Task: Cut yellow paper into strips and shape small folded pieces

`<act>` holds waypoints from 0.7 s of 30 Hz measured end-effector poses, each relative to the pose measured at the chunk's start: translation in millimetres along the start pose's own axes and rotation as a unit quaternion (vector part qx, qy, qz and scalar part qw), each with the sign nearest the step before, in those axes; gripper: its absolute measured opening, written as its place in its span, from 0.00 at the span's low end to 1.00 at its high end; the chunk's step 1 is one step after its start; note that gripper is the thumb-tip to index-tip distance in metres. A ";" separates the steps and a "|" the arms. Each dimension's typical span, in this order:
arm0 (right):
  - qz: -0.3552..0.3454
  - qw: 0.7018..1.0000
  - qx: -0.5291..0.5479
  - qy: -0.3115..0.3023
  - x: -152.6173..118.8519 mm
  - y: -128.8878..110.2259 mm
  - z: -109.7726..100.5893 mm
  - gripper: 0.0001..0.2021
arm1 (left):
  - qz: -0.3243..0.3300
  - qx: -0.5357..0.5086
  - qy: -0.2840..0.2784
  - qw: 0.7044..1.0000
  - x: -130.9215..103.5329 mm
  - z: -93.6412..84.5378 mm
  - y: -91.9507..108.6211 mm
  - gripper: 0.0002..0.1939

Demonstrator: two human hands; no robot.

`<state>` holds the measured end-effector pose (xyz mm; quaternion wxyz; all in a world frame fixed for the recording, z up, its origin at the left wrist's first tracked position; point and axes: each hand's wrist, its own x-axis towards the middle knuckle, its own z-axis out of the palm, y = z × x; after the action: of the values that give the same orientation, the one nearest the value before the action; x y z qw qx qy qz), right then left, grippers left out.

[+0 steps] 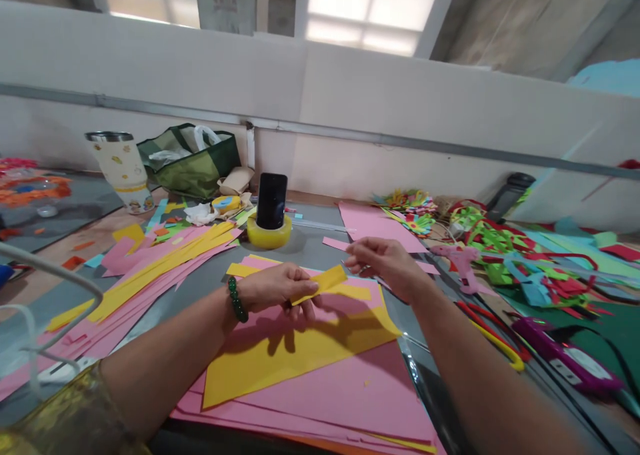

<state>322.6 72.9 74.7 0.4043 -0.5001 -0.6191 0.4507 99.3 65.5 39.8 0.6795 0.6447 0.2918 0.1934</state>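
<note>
My left hand [283, 287], with a green bead bracelet at the wrist, pinches a short yellow paper strip [327, 280] between thumb and fingers. The strip slants up to the right, above the stacked paper. Close to its right end is my right hand [377, 258], its thumb and fingers drawn together; whatever they hold is too small to make out. Below both hands a large yellow sheet [295, 355] lies on pink sheets [340, 388], shadowed by the hands. Another yellow strip [357, 291] lies flat behind the held one.
A phone [271, 201] stands in a yellow tape roll [270, 235]. Yellow and pink strips [165, 261] pile up on the left, near a tumbler [120, 171] and a green bag [200, 161]. On the right are a pink glue gun [463, 265], a purple device [565, 358] and colourful paper scraps [530, 268].
</note>
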 end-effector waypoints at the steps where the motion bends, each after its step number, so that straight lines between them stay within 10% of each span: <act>1: 0.008 0.999 -0.014 -0.038 -0.8 -0.3 0.8 0.17 | -0.002 0.009 0.002 1.000 -0.6 0.7 1.1 0.21; 4: -0.017 0.995 -0.064 -0.071 -3.8 -4.9 -5.7 0.16 | -0.011 0.045 0.010 0.999 -2.7 2.3 4.2 0.22; 8: -0.116 0.988 -0.079 0.060 -18.3 -22.1 -40.0 0.15 | -0.013 0.055 0.040 0.998 -2.8 -1.1 2.7 0.22; 12: -0.064 0.965 -0.255 0.012 -57.9 -29.5 -74.6 0.15 | -0.009 0.008 0.035 0.999 -1.3 -5.7 -2.6 0.20; 17: 0.073 0.844 -0.532 0.001 -117.9 12.3 -83.6 0.15 | -0.022 -0.072 0.001 0.997 -2.9 -7.1 -5.0 0.18; 21: 0.084 0.802 -0.590 0.029 -141.9 60.9 -83.2 0.08 | -0.018 -0.154 -0.031 0.987 -3.4 -6.6 -2.5 0.18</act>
<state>441.8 -48.2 31.3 0.0097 -0.7049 -0.7091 0.0152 92.1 68.2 37.9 0.7828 0.5329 0.2486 0.2034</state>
